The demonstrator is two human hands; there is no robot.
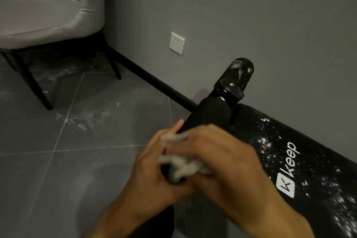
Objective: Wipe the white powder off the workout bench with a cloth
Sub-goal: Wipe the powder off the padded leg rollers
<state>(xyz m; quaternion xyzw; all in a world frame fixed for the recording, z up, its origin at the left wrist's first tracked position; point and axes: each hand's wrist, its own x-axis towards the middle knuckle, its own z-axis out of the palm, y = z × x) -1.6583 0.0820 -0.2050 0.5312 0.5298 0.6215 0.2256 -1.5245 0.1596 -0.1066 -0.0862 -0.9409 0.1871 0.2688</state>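
Note:
The black workout bench point(301, 162) runs from the lower right towards the wall, its pad speckled with white powder point(266, 141) around a white logo. Powder also streaks the black roller pad point(240, 72) at its far end. In front of the bench's near end, both hands meet on a small pale cloth point(183, 166), which is blurred. My left hand point(152, 172) grips it from the left, with fingers curled around the cloth. My right hand point(218, 158) covers and grips it from the right. Most of the cloth is hidden between the hands.
A grey upholstered chair point(44, 11) on black legs stands at the upper left. The dark tiled floor point(87, 121) carries smears of white powder. A grey wall with a white socket point(176, 43) and a black skirting board runs behind the bench.

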